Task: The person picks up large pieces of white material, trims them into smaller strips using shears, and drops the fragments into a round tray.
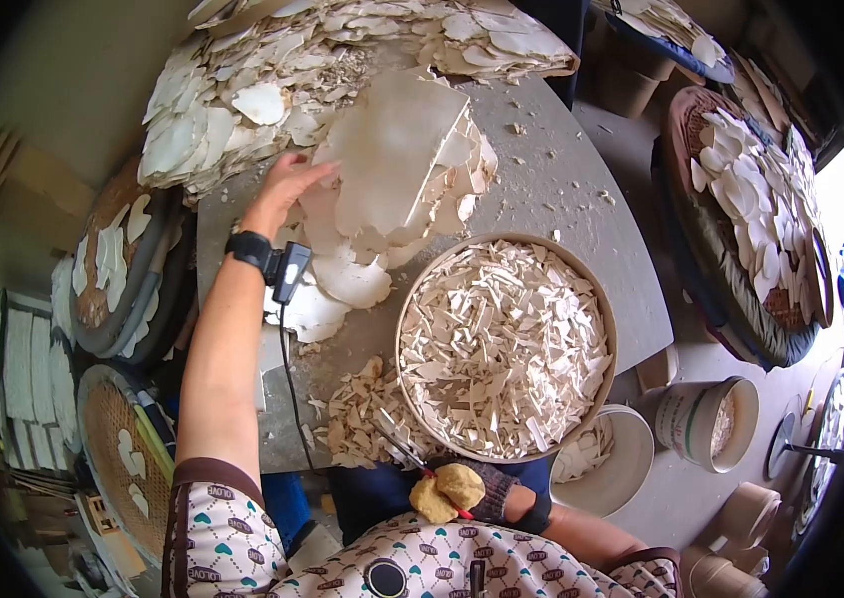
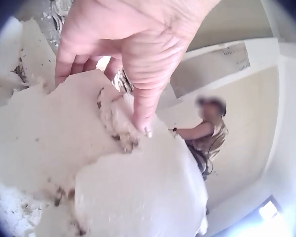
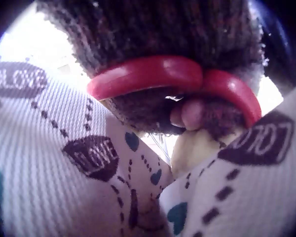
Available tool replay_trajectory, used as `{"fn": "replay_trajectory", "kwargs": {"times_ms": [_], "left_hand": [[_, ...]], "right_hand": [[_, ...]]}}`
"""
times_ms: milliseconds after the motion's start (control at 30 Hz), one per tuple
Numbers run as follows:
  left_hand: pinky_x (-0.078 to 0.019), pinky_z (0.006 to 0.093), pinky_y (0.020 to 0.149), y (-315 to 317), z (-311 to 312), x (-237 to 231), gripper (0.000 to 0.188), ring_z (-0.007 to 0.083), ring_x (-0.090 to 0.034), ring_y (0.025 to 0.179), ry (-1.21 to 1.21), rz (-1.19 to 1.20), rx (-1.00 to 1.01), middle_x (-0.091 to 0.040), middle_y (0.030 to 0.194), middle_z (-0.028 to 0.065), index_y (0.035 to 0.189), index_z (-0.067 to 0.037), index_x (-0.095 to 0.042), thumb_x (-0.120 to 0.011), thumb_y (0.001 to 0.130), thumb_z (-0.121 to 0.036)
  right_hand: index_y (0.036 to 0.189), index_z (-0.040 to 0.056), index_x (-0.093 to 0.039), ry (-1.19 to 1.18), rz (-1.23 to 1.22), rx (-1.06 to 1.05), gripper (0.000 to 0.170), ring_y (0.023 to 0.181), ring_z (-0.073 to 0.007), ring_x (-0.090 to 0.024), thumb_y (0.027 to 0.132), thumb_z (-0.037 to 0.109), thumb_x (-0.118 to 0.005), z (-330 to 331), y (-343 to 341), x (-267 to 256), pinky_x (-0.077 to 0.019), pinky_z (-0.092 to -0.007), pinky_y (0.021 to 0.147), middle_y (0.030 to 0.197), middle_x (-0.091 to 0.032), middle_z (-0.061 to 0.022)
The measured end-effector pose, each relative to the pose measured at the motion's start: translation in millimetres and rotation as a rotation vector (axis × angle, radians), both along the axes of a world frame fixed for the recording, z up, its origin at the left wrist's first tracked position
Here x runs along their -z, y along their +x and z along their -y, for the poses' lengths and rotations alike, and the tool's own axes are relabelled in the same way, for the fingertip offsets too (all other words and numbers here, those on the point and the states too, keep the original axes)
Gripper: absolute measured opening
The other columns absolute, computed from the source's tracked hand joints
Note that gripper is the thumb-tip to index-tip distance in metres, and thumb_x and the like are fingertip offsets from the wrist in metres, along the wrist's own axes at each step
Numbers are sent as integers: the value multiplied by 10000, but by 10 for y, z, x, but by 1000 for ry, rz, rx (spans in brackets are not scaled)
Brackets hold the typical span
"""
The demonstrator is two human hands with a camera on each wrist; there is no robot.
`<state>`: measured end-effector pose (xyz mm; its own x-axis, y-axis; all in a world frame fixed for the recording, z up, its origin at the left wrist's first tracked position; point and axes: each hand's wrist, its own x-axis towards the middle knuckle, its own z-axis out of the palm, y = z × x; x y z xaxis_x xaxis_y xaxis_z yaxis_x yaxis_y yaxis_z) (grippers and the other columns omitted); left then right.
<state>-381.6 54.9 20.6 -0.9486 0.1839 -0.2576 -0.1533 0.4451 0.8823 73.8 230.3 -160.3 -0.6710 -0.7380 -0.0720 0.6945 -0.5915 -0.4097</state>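
Note:
In the head view my bare left hand [image 1: 287, 189] is at the left edge of a stack of thin, pale, brittle-looking sheets [image 1: 397, 149]. The left wrist view shows the thumb of that hand [image 2: 133, 59] on top of a ragged pale sheet [image 2: 143, 192], its other fingers behind the edge. Close to my lap, my right hand [image 1: 482, 488], in a dark knitted glove with yellowish lumps [image 1: 460, 485] at the fingers, holds red-handled scissors [image 3: 148, 76]. Their blades [image 1: 402, 446] point toward the table. Beside them stands a round tray [image 1: 606, 389] full of pale cut pieces.
A large pile of pale sheets [image 1: 212, 130] covers the table's far side. Loose scraps [image 1: 367, 414] lie left of the tray. Buckets [image 1: 631, 478] stand on the floor at right, with round baskets [image 1: 671, 159] of flat pieces beyond. Another person [image 2: 209, 133] appears in the left wrist view.

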Motion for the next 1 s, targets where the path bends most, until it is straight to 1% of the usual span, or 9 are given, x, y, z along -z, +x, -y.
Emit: {"fn": "replay_trajectory", "kwargs": {"times_ms": [100,133,300,367,400,500,567,733,1000], "left_hand": [[-518,289,719,254,185,-76,347,149,-613,833,303,274,63,-606,952,67,1082,-12,-510,-660,803,-153],[-520,277,730,369,231,-42,356,150,-614,819,361,262,71,-605,963,77,1048,3,-529,-688,780,-168],[-484,293,802,1056,507,51,280,158,-608,860,575,181,-68,-626,949,77,1035,5,-564,-655,784,-78],[-462,304,841,1257,642,-19,304,166,-605,879,611,69,-98,-632,970,96,1053,12,-563,-656,772,-57],[-466,290,827,1361,701,-110,300,157,-603,881,574,6,-114,-629,983,99,1053,14,-565,-653,775,-53],[-462,261,815,1613,898,-383,289,137,-600,875,498,-174,-168,-631,973,92,1054,17,-570,-645,780,-40],[-464,247,793,1751,979,-569,275,123,-597,852,450,-340,-198,-633,954,91,1044,21,-574,-643,783,-35],[-472,274,732,2249,911,-745,260,199,-591,816,-613,-1200,-119,-604,921,47,934,-28,-605,-666,689,33],[-393,374,936,2882,1046,427,416,278,-491,1066,-886,-816,291,-529,1050,85,1034,-68,-576,-698,637,-41]], "right_hand": [[1061,8,-539,46,12,-51,200,941,-166,-562,868,56,-511,-47,122,234,-452,-282,868,1027,-582,-85],[1064,1,-544,426,-550,-5,199,947,-170,-565,877,57,-499,-118,27,36,-452,-286,871,1036,-585,-89],[1112,-14,-519,607,-537,-46,232,1004,-165,-552,899,69,-483,-70,-2,-124,-439,-295,914,1099,-570,-95],[1053,23,-547,744,-835,46,221,978,-226,-557,855,120,-546,-73,-121,-425,-438,-300,875,1027,-586,-120],[1101,-5,-522,412,-303,-35,226,994,-169,-559,887,68,-508,-124,-109,-476,-441,-295,912,1090,-576,-95],[1034,0,-563,173,-151,-31,191,944,-176,-584,858,74,-558,-104,-202,-654,-459,-295,874,1026,-608,-93],[1016,1,-572,491,-374,-43,179,943,-179,-588,850,69,-569,-118,-178,-675,-465,-296,859,1012,-614,-96],[982,39,-577,797,-669,6,298,913,-301,-566,750,208,-658,-104,-179,-803,-460,-332,822,932,-595,-148],[998,39,-582,633,-305,-29,239,906,-209,-588,776,107,-638,-94,-31,-624,-467,-307,831,963,-614,-90]]}}
